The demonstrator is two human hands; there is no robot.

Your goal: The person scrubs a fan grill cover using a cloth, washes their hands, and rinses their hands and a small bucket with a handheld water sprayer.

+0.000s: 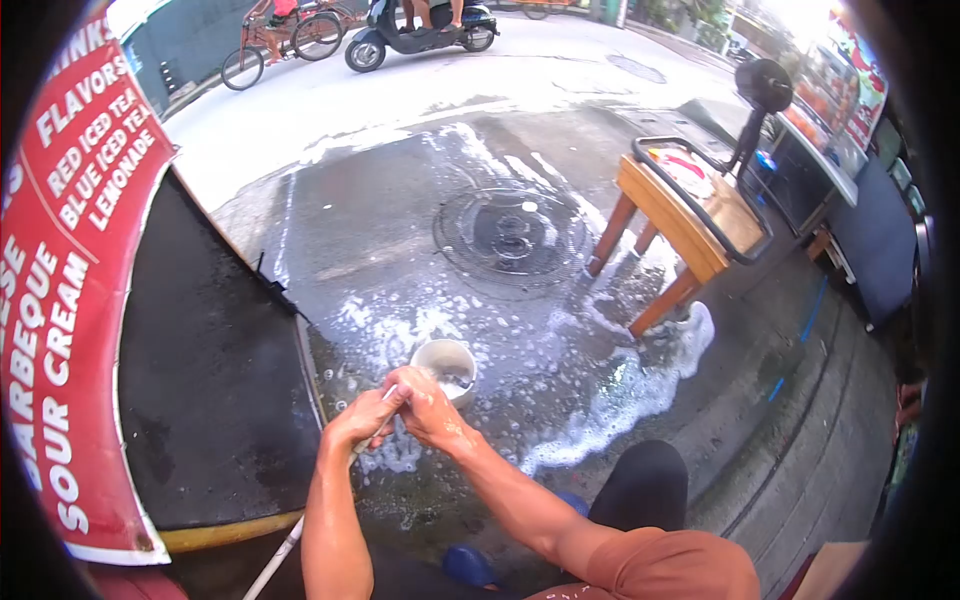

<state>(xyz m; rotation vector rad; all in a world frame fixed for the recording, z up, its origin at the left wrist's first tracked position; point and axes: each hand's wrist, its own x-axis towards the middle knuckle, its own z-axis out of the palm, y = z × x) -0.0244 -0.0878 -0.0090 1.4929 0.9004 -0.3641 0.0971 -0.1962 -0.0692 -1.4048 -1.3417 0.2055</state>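
Observation:
My left hand [367,418] is closed around a thin whitish hose [274,558], which runs up from the lower left past my forearm. Pressed against it, my right hand [426,408] is closed too, its fingers curled in at the hose's upper end. The exact grip is partly hidden where the hands overlap. Just beyond the right hand is a small whitish tub [447,357] with water or suds inside. The hands cover its near left side. Foamy suds [610,405] spread over the wet pavement around it.
A wooden stool [668,225] bearing a black-framed object stands ahead right. A round manhole cover [515,232] lies ahead. On the left are a dark panel [215,370] and a red menu banner [70,270]. A scooter [420,35] and a bicycle [280,48] with riders are on the street.

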